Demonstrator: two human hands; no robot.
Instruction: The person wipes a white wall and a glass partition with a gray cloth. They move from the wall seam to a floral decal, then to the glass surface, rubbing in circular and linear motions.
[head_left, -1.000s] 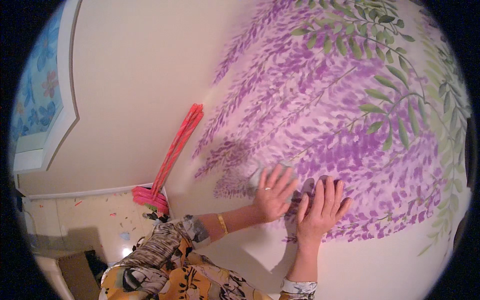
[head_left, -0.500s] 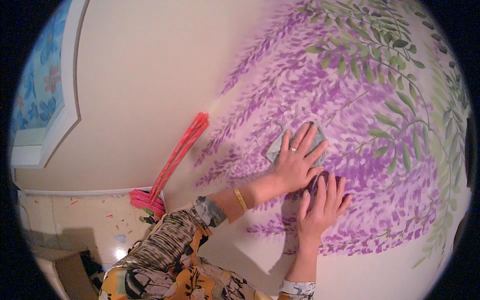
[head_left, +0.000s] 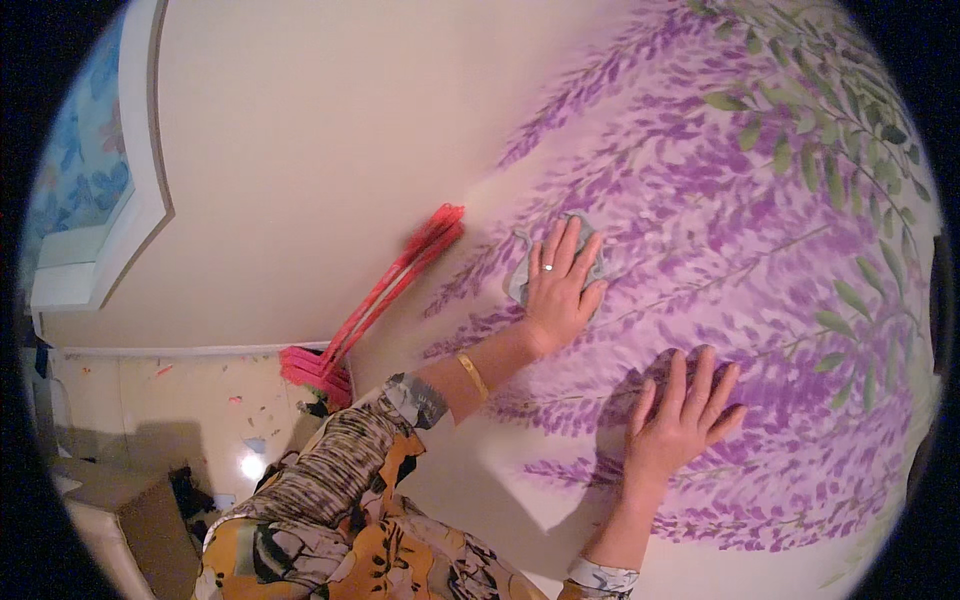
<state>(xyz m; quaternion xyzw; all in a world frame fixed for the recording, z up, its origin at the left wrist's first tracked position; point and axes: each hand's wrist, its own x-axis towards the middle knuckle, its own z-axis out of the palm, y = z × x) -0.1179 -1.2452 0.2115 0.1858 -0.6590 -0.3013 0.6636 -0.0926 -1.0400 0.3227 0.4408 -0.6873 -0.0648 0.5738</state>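
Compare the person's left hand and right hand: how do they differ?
The left hand lies over a grey cloth; no cloth shows under the right hand. The left hand wears a ring; none shows on the right hand. Both are open, against painted purple flowers.

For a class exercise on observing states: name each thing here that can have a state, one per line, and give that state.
Left hand: open, spread
Grey cloth: rumpled, beneath that hand
Right hand: open, spread; contact uncertain
Purple flower mural: partly covered
Ring: worn
Gold bracelet: worn
Red brooms: leaning, heads down
Tiled floor: littered with scraps
Cardboard box: open or shut, unclear
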